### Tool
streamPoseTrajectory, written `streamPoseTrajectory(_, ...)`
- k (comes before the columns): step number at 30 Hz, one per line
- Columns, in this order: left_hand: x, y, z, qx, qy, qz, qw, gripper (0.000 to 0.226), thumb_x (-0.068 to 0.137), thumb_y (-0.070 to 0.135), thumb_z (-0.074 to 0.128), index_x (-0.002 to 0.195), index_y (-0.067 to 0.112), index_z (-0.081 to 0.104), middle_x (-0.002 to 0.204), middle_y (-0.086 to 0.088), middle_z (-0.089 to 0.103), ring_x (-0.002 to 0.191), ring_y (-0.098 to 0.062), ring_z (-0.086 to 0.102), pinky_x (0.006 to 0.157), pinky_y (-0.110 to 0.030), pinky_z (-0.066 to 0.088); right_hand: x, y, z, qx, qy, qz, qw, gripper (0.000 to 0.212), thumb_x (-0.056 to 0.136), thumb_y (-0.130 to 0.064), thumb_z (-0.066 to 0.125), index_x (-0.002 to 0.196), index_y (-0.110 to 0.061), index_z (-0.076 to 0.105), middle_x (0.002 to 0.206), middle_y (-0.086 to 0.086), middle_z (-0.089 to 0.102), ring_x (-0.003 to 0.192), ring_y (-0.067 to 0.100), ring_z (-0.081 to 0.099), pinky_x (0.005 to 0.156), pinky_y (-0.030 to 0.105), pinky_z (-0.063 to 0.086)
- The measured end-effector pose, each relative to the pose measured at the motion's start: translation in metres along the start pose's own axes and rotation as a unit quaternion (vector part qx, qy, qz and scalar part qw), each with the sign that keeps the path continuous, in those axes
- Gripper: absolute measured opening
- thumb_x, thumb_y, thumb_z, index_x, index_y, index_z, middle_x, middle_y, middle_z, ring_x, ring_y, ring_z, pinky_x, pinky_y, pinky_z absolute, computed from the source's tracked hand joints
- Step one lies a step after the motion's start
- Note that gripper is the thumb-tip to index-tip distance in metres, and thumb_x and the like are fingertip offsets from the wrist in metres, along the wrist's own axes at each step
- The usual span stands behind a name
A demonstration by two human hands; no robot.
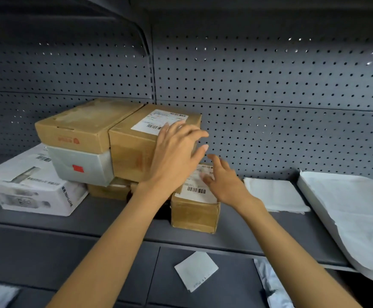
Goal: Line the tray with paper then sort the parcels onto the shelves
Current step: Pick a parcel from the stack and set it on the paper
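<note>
- The left hand (176,150) lies with fingers (194,133) spread and released, against the right side of the big brown parcel (134,150).
- The right hand (223,181) is open too, fingers released, just over the small brown parcel (194,212), at 5 o'clock from the big one.
- Both parcels stand on the shelf (114,216).
- A paper-lined tray (347,207) lies at 3 o'clock.

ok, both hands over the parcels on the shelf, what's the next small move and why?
Probably lower the right hand onto the small brown cardboard parcel and grip it. Both hands are open and hold nothing; the right one hovers over that parcel's white label, while the left hand sits against the large brown labelled box. The small parcel stands alone near the grey shelf front edge.
</note>
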State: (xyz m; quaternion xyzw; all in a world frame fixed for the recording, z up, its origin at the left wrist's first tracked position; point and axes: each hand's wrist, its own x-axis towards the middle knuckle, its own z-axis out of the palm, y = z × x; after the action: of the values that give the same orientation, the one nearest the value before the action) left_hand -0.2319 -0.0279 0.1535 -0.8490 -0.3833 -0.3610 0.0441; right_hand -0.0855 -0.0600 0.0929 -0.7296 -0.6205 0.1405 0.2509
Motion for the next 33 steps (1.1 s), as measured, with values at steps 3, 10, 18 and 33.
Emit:
streamPoseTrajectory(3,-0.005,0.003,0.010,0.047,-0.015,0.016,0.999,0.035,0.091,0.030,0.071,0.125,0.029,0.069,0.132,0.008,0.066,0.141,-0.022,0.044,0.124,-0.049,0.014,-0.002,0.020,0.018,0.001,-0.093,0.072,0.993,0.073,0.103,-0.051,0.044,0.162,-0.027,0.008,0.171,0.007,-0.007,0.155,0.042,0.015,0.120,0.052,0.026)
streamPoseTrajectory(10,-0.007,-0.001,0.009,0.088,0.015,-0.011,0.996,0.037,0.088,0.005,0.069,0.116,0.028,0.074,0.124,0.009,0.070,0.130,-0.023,0.053,0.108,-0.043,0.033,-0.006,0.032,0.013,0.053,-0.146,0.064,0.986,0.075,0.107,-0.050,0.033,0.163,-0.021,-0.008,0.172,0.009,-0.001,0.157,0.031,0.014,0.123,0.044,0.021)
streamPoseTrajectory(18,-0.004,-0.005,0.003,0.088,0.039,-0.024,0.995,0.037,0.087,0.001,0.068,0.111,0.029,0.074,0.121,0.010,0.071,0.127,-0.021,0.055,0.103,-0.039,0.036,-0.017,0.036,0.006,0.083,-0.141,0.064,0.984,0.070,0.108,-0.047,0.027,0.162,-0.023,-0.011,0.170,0.007,0.017,0.153,0.034,0.028,0.123,0.046,0.025)
streamPoseTrajectory(33,-0.010,-0.010,0.011,0.110,0.054,0.016,0.992,0.032,0.085,-0.001,0.072,0.107,0.022,0.075,0.116,0.002,0.074,0.131,-0.026,0.055,0.112,-0.045,0.036,-0.028,0.037,0.001,0.107,-0.115,0.066,0.985,0.067,0.110,-0.042,0.027,0.163,-0.020,-0.008,0.170,0.004,0.018,0.148,0.031,0.036,0.118,0.040,0.029)
